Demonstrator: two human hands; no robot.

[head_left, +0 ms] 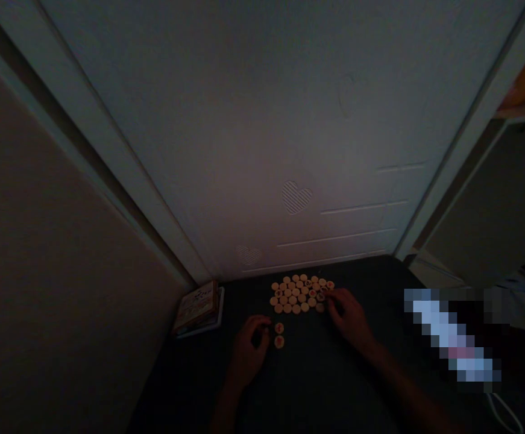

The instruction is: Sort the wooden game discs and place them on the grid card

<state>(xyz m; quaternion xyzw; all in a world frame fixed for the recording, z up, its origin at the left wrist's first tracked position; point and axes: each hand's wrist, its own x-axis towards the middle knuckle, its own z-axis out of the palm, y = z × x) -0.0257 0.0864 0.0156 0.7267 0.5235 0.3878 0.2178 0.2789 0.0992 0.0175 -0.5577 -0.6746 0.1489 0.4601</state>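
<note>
The scene is very dark. Several round wooden game pieces (299, 294) lie packed together on a dark mat (316, 386) near a white door. Two more pieces (279, 334) with red marks lie apart, closer to me. My left hand (249, 352) rests on the mat just left of those two, fingers curled in, thumb and fingertips near the upper one. My right hand (347, 314) lies at the right edge of the cluster, its fingertips touching the nearest pieces there. Whether it grips a piece I cannot make out.
A small box (198, 307) with a printed lid lies at the mat's far left corner. The white door (289, 150) with heart shapes stands right behind the pieces. A blurred-out patch (456, 337) and a white cable (506, 413) lie at the right.
</note>
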